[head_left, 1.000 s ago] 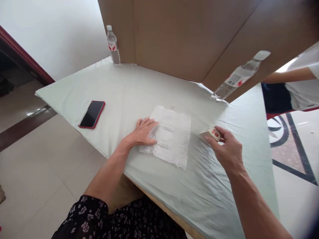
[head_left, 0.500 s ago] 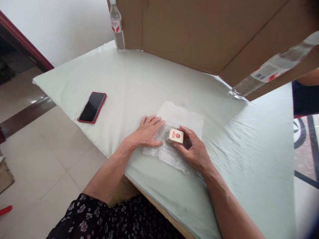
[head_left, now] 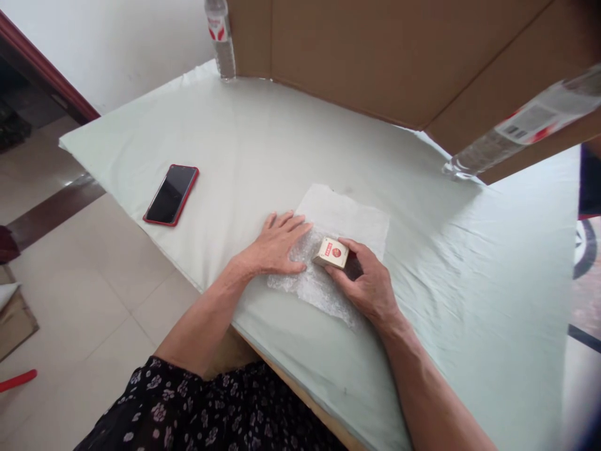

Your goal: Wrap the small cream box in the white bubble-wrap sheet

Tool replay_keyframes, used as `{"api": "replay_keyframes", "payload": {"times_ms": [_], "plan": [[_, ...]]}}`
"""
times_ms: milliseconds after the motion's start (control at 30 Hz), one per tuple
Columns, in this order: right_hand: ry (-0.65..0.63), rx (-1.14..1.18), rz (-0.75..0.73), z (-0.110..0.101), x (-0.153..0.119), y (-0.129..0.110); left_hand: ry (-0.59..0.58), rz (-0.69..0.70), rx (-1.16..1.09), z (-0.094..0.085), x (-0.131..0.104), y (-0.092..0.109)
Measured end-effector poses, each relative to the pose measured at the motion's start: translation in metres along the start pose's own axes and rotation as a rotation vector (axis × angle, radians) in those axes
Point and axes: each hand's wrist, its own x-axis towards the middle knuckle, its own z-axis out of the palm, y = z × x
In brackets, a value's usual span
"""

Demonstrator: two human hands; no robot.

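A sheet of clear bubble wrap (head_left: 328, 294) lies flat on the pale green cloth. On it is a small cream box (head_left: 334, 252) with red print, slightly tilted. My right hand (head_left: 369, 279) grips the box from the right, thumb on its near side and fingers on its far side. My left hand (head_left: 282, 244) rests palm down with spread fingers on the left edge of the wrap and holds nothing.
A phone with a red edge (head_left: 171, 195) lies at the left of the cloth-covered table (head_left: 244, 150). Behind stands a large cardboard panel (head_left: 357, 56), with one plastic bottle (head_left: 223, 47) at its left and another bottle (head_left: 521, 128) at its right.
The view has shifted slightly. The box is tilted a little differently in my right hand, and my left hand has stayed in place on the wrap.
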Motion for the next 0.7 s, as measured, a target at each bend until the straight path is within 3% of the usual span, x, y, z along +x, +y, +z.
{"api": "replay_keyframes", "payload": {"times_ms": [500, 600, 700], "plan": [[-0.031, 0.029, -0.007, 0.001, 0.002, -0.004, 0.007, 0.01, 0.019, 0.0, 0.001, -0.003], [0.064, 0.124, -0.01, -0.033, 0.013, 0.004, 0.003, 0.01, 0.014, 0.0, 0.002, -0.004], [0.394, 0.172, -0.092, -0.091, 0.036, 0.013, 0.006, 0.014, 0.017, 0.0, 0.002, -0.004]]}}
